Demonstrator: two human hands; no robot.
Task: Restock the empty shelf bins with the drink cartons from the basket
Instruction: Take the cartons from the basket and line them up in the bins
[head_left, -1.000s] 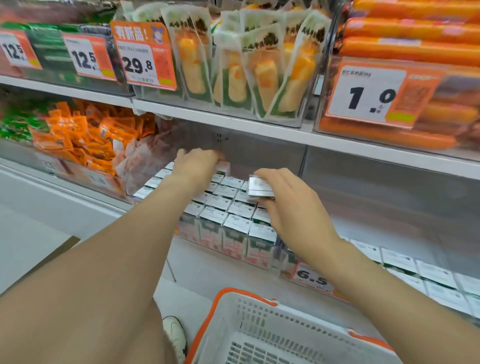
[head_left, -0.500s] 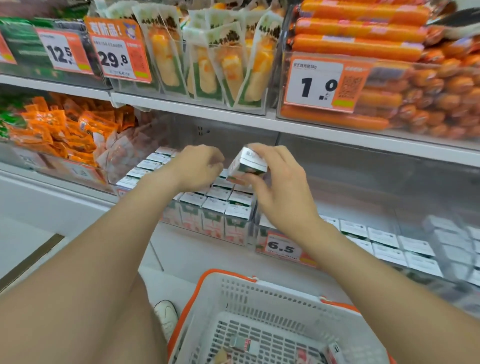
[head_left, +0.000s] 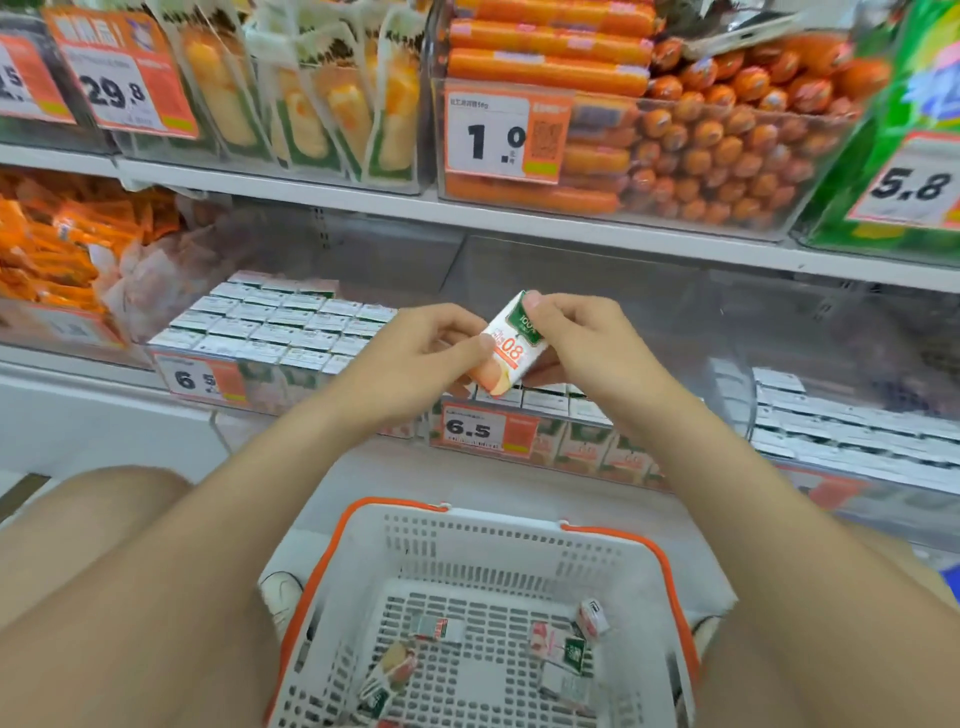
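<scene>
Place: a shop shelf (head_left: 363, 200) runs across the frame, with clear bins under it.
Top row: orange sausages (head_left: 545, 67) sit in the upper right, yellow snack bags (head_left: 332, 104) in the upper left.
Left bin (head_left: 171, 358): at the middle left, full of white-topped boxes in neat rows.
Drink carton (head_left: 511, 345): small, white and orange, tilted, in the air in the middle of the frame, just above the price tag (head_left: 470, 428).
Left hand (head_left: 421, 353): thumb and fingers pinch the carton's lower left side.
Right hand (head_left: 587, 343): fingers are clamped on the carton's top end.
Basket (head_left: 498, 525): white with an orange rim, bottom middle.
Loose cartons (head_left: 558, 644): a few lie flat on the basket floor.
</scene>
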